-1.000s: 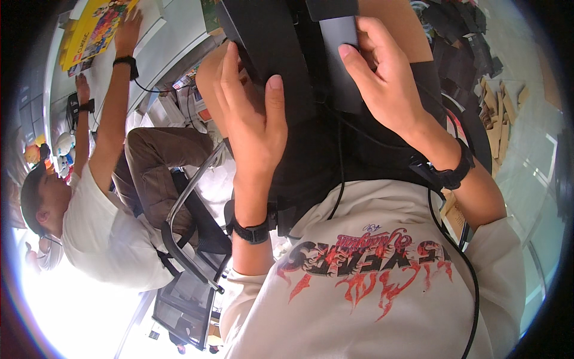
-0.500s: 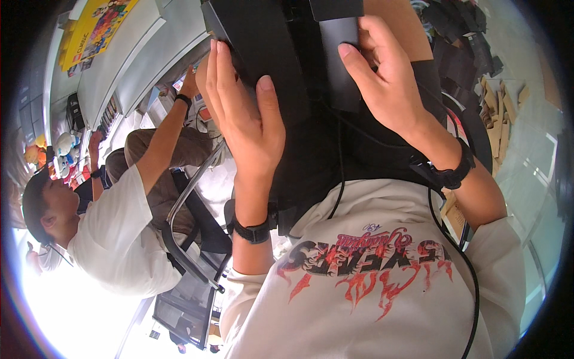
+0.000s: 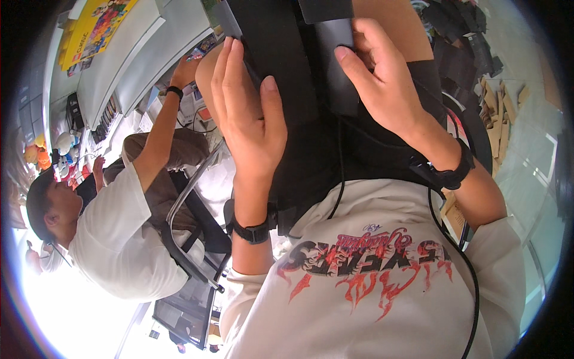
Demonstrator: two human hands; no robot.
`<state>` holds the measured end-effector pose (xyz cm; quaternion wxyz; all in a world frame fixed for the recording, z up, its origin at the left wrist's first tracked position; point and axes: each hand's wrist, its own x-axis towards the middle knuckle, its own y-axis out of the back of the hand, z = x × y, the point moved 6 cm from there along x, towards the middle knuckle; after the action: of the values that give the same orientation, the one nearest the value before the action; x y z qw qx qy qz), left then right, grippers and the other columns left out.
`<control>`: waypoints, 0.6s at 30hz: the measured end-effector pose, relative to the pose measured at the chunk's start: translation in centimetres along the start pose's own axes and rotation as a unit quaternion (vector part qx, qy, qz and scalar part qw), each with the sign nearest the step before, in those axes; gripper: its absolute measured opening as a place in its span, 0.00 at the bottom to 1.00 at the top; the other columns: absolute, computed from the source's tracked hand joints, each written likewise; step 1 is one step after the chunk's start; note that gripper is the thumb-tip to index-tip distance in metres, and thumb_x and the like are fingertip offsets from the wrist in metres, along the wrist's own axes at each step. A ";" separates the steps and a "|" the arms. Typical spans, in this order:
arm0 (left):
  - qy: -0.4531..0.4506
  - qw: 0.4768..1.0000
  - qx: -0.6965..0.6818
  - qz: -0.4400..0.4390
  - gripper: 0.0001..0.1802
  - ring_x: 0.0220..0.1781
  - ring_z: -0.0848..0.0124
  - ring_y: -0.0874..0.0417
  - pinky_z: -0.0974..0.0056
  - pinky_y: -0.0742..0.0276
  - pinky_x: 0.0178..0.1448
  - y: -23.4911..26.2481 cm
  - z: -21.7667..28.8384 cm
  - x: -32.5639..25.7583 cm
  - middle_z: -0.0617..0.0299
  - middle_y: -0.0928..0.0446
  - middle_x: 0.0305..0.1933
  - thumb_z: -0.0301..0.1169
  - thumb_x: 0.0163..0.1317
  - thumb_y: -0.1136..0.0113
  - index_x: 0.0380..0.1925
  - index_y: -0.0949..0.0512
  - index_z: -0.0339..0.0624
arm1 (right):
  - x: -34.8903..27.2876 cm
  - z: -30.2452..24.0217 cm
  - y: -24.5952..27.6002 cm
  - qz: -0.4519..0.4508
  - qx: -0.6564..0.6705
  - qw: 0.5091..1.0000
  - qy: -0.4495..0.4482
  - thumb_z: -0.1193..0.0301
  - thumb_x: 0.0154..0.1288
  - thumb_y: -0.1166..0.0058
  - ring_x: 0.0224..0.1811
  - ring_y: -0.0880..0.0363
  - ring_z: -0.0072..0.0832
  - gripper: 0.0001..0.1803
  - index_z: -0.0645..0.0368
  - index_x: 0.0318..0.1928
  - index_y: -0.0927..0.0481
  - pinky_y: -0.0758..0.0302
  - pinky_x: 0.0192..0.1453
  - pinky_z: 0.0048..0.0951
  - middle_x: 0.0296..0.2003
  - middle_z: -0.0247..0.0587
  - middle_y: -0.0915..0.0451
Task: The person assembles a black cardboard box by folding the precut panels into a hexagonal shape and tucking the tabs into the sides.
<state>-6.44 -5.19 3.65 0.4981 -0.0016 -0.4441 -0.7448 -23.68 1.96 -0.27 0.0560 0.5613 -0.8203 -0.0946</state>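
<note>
Blk box (image 3: 281,60) sat btwn L hand (image 3: 254,122) & R hand (image 3: 388,87), past the pale shirt (image 3: 365,293), its far end cut off by the view's top edge. Mostly matte blk w/ straight folded edges; R panel (image 3: 335,84) caught light & looked greyer, w/ a blk flap (image 3: 326,9) above it. L hand lay nearly flat on box's L side, fingers straight, thumb apart. R hand held R panel's edge, thumb on its face, fingers curled, partly hidden. Brown card (image 3: 397,30) showed just beyond R hand.
</note>
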 end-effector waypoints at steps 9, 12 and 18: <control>0.008 1.000 -0.009 0.008 0.26 0.66 0.49 0.32 0.54 0.38 0.69 -0.1 0.4 -0.2 0.44 0.31 0.65 0.21 0.61 0.43 0.61 0.30 0.34 | -0.1 0.5 0.1 0.013 0.014 1.000 0.023 0.75 0.72 0.52 0.38 0.29 0.11 0.14 0.64 0.56 0.32 0.31 0.42 0.17 0.40 0.33 0.21; -0.001 1.000 0.002 0.008 0.26 0.66 0.48 0.32 0.52 0.39 0.69 -0.1 0.5 -0.1 0.45 0.32 0.65 0.21 0.60 0.43 0.61 0.30 0.34 | -0.2 0.3 0.1 0.007 0.002 1.000 0.008 0.76 0.72 0.52 0.37 0.29 0.11 0.14 0.64 0.55 0.32 0.31 0.42 0.17 0.39 0.32 0.21; -0.017 1.000 0.012 0.017 0.28 0.64 0.48 0.32 0.51 0.40 0.68 -0.1 0.9 -0.1 0.45 0.31 0.63 0.21 0.58 0.43 0.61 0.31 0.33 | -0.1 0.4 0.4 0.049 0.025 0.996 0.066 0.72 0.69 0.47 0.28 0.20 0.36 0.14 0.63 0.51 0.31 0.26 0.33 0.32 0.31 0.49 0.20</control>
<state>-6.86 -4.57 4.07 0.5027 -0.0160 -0.4618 -0.7306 -24.11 2.21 -0.60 0.1004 0.5264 -0.8436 -0.0346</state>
